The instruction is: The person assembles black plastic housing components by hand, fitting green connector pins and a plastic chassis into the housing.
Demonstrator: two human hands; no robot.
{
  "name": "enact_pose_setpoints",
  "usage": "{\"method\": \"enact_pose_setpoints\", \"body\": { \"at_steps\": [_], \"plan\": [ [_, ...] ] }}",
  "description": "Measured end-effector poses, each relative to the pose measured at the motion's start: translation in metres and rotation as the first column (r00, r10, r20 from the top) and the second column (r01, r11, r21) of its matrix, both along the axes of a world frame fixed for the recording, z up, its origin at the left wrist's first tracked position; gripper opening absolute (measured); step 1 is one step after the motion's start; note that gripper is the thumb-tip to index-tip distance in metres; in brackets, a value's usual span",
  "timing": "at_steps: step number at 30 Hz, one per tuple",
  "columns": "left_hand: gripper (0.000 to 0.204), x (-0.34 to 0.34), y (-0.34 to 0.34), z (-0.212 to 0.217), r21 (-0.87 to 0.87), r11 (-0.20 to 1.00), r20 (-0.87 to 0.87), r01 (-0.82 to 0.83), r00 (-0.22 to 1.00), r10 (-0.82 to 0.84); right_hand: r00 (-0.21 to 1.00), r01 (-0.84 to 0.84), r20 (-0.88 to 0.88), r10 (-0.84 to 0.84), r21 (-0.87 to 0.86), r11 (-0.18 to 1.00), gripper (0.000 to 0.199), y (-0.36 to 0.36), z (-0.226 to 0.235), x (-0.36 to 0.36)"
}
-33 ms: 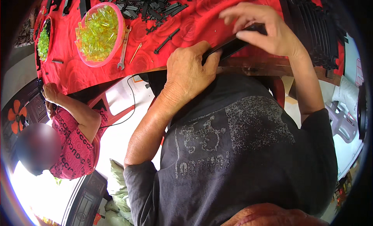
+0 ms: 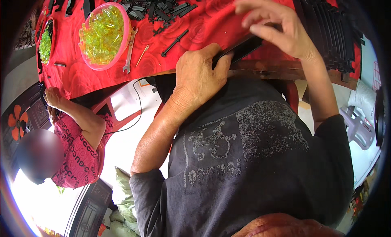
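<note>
My left hand (image 2: 198,73) grips the near end of a long black bar-like part (image 2: 247,48) at the table's front edge, thumb and forefinger closed on it. The bar slants up to the right. Over its far end hovers my right hand (image 2: 282,32), its fingers bent, spread apart and slightly blurred. I see nothing held in that hand, though the bar's far end is partly hidden behind it. On the red cloth (image 2: 207,27), left of the bar, lies a thin black rod (image 2: 175,43) with a collar near one end.
A pink bowl (image 2: 127,44) of yellow-green clear pieces stands left, beside a wrench (image 2: 130,49) and a thin wooden stick (image 2: 142,55). Small black parts (image 2: 157,9) are heaped at the back. Long black strips (image 2: 326,33) stack at right. A co-worker (image 2: 77,151) sits at the left.
My right hand has lifted slightly and shifted right, its fingers opening away from the bar's far end. The left hand and the bar stay almost still.
</note>
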State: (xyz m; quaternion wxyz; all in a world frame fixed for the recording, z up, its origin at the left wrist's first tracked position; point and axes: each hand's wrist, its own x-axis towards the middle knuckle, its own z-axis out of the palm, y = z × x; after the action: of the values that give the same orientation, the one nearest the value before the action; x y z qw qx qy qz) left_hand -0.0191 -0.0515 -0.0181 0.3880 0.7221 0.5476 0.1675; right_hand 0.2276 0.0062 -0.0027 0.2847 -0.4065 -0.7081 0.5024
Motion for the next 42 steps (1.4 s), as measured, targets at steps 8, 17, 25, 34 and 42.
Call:
{"method": "enact_pose_setpoints", "body": {
  "at_steps": [8,17,25,34,42],
  "plan": [
    [0.025,0.013,-0.006,-0.004,-0.017,0.997,0.084,-0.074,0.994,0.076,0.669,0.259,-0.58,-0.464,-0.404,0.877,0.058,-0.056,-0.037,-0.028],
    [0.023,0.02,-0.006,0.0,-0.265,0.964,0.243,-0.038,0.964,0.105,0.689,0.403,-0.537,-0.488,-0.276,0.873,0.044,-0.046,-0.027,-0.039],
    [0.026,0.015,-0.002,0.001,-0.386,0.915,0.433,0.114,0.899,0.071,0.754,0.428,-0.484,-0.444,-0.15,0.891,0.034,-0.043,-0.025,-0.044],
    [0.034,0.016,0.001,0.001,-0.391,0.913,0.459,0.113,0.884,0.087,0.785,0.404,-0.48,-0.391,-0.081,0.911,0.032,-0.038,-0.023,-0.046],
    [0.039,0.023,0.007,-0.001,-0.3,0.951,0.436,0.075,0.897,0.067,0.785,0.419,-0.469,-0.405,-0.08,0.905,0.03,-0.037,-0.02,-0.048]
  ]
}}
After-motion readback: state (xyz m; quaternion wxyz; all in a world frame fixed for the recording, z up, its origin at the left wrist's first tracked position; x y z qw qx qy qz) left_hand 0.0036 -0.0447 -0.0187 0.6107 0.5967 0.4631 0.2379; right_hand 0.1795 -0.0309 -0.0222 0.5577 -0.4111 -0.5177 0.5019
